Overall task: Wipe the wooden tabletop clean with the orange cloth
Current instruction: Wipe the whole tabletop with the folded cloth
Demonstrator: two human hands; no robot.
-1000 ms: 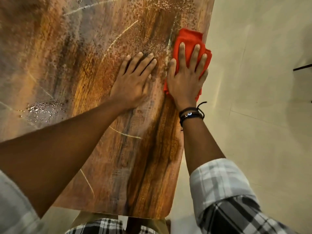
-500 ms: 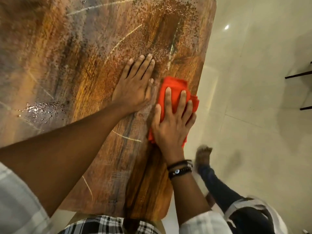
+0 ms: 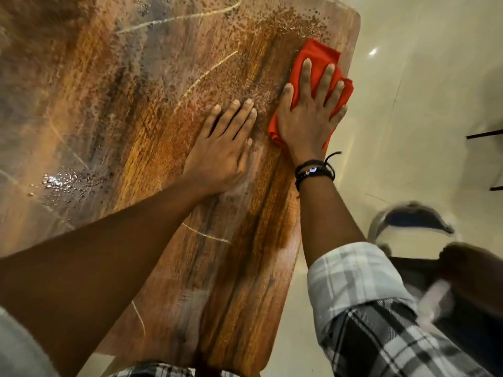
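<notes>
Two hands lie flat, fingers straight: right hand [image 3: 307, 118] presses the orange cloth [image 3: 317, 54], its long axis pointing away along the worktop's [image 3: 245, 268] right edge; left hand [image 3: 220, 151] rests on bare wood.

Gleaming glossy and wet-streaked across the wood-grain tabletop [image 3: 231, 295], beading with droplets [image 3: 294, 23] toward the far edge; looking soft and matt in the orange cloth [image 3: 318, 57]; shining smooth over pale floor tiles [image 3: 408, 118].

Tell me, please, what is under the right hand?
The cloth lies under the right hand, whose straight fingers press it on the tabletop. The wood beneath the cloth is covered, so whether it is wet there cannot be seen.
</notes>
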